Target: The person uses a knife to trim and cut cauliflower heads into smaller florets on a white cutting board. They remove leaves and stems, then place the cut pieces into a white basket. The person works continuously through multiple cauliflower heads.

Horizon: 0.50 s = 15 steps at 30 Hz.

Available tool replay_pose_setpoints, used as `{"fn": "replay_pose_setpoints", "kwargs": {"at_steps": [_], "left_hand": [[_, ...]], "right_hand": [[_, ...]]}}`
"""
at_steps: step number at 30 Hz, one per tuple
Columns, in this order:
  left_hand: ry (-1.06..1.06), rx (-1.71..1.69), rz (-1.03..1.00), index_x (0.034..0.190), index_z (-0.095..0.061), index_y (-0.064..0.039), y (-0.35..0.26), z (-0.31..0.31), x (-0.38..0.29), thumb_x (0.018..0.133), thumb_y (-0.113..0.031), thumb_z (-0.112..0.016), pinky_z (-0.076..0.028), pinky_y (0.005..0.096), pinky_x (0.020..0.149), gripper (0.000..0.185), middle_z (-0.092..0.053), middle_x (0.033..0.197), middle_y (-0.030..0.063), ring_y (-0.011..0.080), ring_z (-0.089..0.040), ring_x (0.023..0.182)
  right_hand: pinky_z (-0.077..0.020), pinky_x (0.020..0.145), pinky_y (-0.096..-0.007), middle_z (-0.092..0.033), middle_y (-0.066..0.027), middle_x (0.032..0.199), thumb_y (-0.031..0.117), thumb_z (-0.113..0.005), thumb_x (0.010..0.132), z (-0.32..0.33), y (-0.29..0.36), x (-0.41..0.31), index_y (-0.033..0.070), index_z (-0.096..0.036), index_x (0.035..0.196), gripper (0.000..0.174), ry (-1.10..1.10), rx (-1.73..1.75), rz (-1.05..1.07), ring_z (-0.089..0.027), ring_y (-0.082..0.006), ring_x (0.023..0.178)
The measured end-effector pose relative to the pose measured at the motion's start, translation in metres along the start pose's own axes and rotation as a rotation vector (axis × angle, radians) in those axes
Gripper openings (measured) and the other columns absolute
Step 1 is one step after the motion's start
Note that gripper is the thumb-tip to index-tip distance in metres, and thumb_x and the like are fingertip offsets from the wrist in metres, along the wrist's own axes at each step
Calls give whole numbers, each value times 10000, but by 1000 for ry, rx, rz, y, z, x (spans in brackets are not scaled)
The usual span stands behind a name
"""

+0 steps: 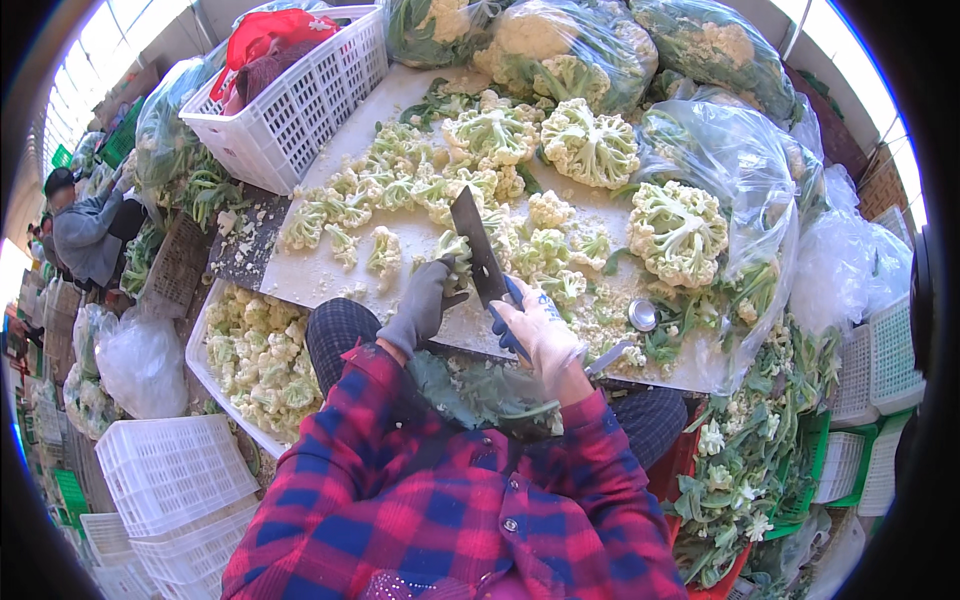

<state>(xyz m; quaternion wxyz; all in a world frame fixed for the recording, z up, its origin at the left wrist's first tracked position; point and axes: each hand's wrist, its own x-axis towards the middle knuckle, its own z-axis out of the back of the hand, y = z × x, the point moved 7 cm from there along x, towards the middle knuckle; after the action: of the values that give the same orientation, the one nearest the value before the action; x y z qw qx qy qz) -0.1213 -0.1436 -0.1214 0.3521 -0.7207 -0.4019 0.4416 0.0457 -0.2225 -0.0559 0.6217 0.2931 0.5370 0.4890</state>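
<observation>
My left hand (pixel 424 302), in a grey glove, grips a cauliflower floret (pixel 454 251) above the white board (pixel 300 274). In a white glove with blue, my right hand (pixel 538 322) is closed around the handle of a knife with a broad dark blade (pixel 478 241). The blade points away from me, right beside the held floret. Cut florets (pixel 397 176) are heaped beyond my hands. Larger cauliflower pieces (pixel 589 142) lie stem side up behind them, and another cauliflower head (pixel 677 234) sits to the right.
A white crate (pixel 289 112) holding red cloth stands at back left. A tub of florets (pixel 259 360) is beside my left knee. Bagged cauliflowers (pixel 570 45) line the back. A small knife (pixel 609 358) and round metal lid (pixel 643 315) lie right; leaves (pixel 750 450) pile below. A person (pixel 90 225) sits far left.
</observation>
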Motion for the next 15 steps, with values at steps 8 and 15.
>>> {"fn": "replay_pose_setpoints", "kwargs": {"at_steps": [8,15], "left_hand": [[31,177,27,1120,-587,-107,-5,11,14,952,-222,-435,-520,354,853,254,-597,961,13,161,-582,860],[99,-375,-36,1017,-620,-103,-45,8,2,1001,-321,-490,-537,375,915,253,-658,984,62,196,-641,912]], "right_hand": [[-477,542,-296,-634,-53,812,196,-610,955,-16,2,33,101,-548,1352,413,-91,67,151,-582,-120,654],[-502,662,-300,-678,-40,902,278,-628,950,-4,14,28,127,-539,1394,478,-160,-23,283,-596,-121,740]]}}
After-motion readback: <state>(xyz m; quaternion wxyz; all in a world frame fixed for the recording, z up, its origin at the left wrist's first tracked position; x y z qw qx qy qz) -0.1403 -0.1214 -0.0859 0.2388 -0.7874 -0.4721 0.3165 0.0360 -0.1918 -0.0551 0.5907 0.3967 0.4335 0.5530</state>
